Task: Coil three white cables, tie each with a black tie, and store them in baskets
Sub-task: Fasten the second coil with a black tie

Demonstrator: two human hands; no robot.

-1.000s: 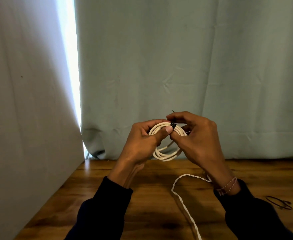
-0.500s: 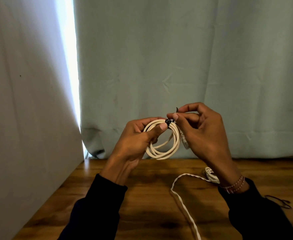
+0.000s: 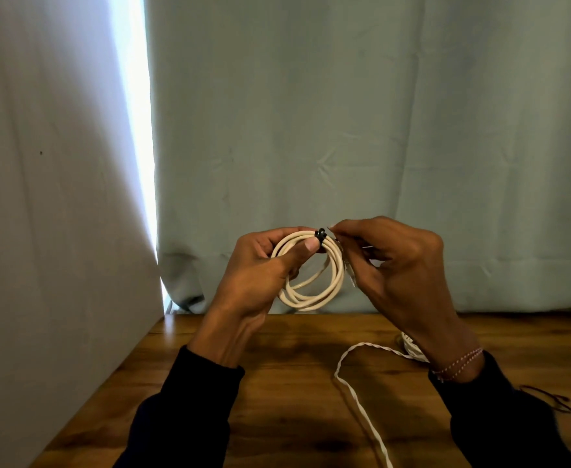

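Note:
A coiled white cable [image 3: 311, 298] hangs in the air above the wooden table [image 3: 294, 400]. My left hand [image 3: 260, 275] grips the coil at its top left, thumb pressed on the strands. A black tie [image 3: 320, 235] wraps the strands at the top of the coil. My right hand [image 3: 392, 271] is just right of the tie, fingertips pinched together at its end; the tie's tail is too small to make out. A second white cable [image 3: 361, 400], twisted, lies loose on the table below my right wrist.
A loose black tie [image 3: 547, 398] lies on the table at the far right. Pale curtains hang behind the table, and a light panel closes off the left side. No baskets are in view.
My right hand has drawn its fingertips in close to the tie. The coil has shifted slightly to the right and turned more open toward the camera.

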